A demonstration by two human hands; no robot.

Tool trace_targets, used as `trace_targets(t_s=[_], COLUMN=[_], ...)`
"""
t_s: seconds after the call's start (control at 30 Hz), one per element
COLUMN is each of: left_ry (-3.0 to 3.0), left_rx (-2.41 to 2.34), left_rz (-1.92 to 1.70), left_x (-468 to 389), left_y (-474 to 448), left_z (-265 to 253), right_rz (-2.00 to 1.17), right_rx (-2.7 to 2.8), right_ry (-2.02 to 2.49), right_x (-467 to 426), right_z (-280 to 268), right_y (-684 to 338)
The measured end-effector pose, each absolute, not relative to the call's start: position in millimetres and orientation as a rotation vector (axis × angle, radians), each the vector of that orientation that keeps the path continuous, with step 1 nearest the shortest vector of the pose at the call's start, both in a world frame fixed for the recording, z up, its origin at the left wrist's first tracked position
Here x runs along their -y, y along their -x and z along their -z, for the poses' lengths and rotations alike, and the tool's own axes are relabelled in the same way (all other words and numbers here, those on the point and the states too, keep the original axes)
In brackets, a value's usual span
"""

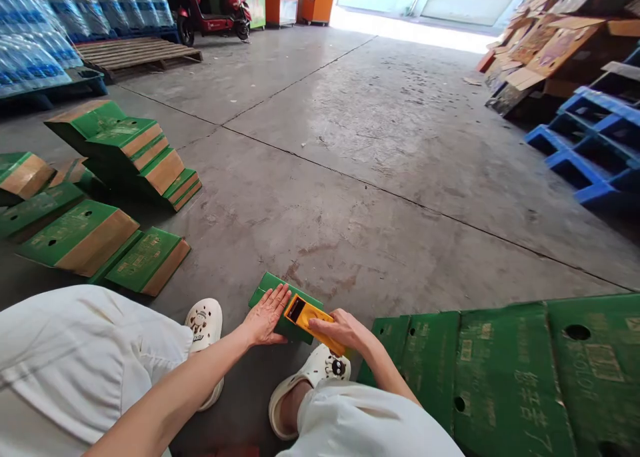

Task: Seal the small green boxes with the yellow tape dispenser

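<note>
A small green cardboard piece (271,283) lies on the floor between my feet; whether it is a flat sheet or a folded carton I cannot tell. My left hand (267,317) rests flat on it, fingers stretched out and holding nothing. In my right hand (343,328) is a yellow hand-held tool (309,317), with a dark rectangular opening at its left end. The tool lies over the right part of the green cardboard, close to my left fingertips. Its lower end is just above my right shoe (327,366).
Flattened green cartons (505,370) stand packed in a row at my right. At the left are piles of folded green cartons (90,234). Further off are blue pallets (595,144), a heap of brown cardboard (560,50), wrapped bottles (35,44), a wooden pallet (135,52) and a red scooter (215,10).
</note>
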State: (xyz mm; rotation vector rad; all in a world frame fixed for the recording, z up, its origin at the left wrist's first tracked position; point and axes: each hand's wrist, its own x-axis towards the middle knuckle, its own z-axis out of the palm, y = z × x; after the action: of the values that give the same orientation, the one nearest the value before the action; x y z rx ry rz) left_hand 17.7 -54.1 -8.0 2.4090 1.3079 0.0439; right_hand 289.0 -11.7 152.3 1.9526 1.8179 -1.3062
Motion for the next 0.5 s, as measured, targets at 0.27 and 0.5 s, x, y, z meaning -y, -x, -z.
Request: trace_targets(t_s=[0.27,0.5], left_ry=[-2.450,-2.554], left_rx=[-1.324,-1.403], left_rz=[-0.016,0.032], left_x=[57,70], left_y=[-16,-66], left_z=[6,7], right_rz=[1.221,1.185], right_rx=[-1.684,-1.756], right_ry=[-1.994,-1.976], right_x=[31,18], right_z=[-162,-154], right_y=[-333,-327])
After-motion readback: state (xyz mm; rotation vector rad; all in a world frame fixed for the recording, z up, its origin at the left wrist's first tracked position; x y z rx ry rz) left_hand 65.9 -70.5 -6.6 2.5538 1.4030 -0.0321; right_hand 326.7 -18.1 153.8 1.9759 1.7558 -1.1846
